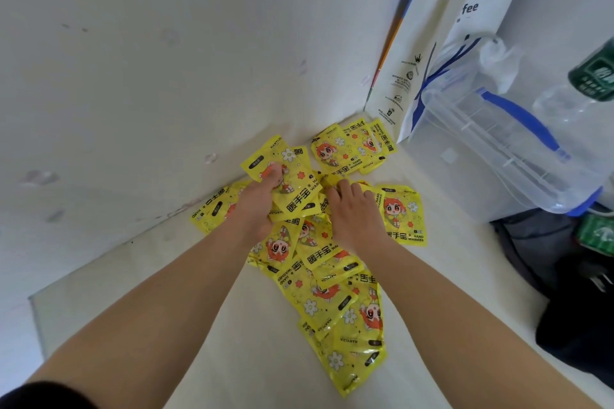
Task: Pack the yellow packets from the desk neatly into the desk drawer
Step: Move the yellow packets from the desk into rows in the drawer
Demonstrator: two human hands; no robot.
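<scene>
Centrally, yellow packets (345, 319) sprawl over the desk (265, 349) from 12 to 6 o'clock. Left hand (262, 199) grips several at 11 o'clock, fingers (273, 176) curled round them, likely gathering a stack. Right hand (354, 212) rests palm-down at 1 o'clock, its hold unclear. No drawer visible.

A white desk (199, 325) carries a loose, overlapping heap of yellow packets (319, 252) running from the back corner toward the front. Just beside them, to the right, stand a white paper bag (398, 76) and a clear plastic box (481, 159).

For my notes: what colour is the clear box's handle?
Blue handle, seen best in head view.
</scene>
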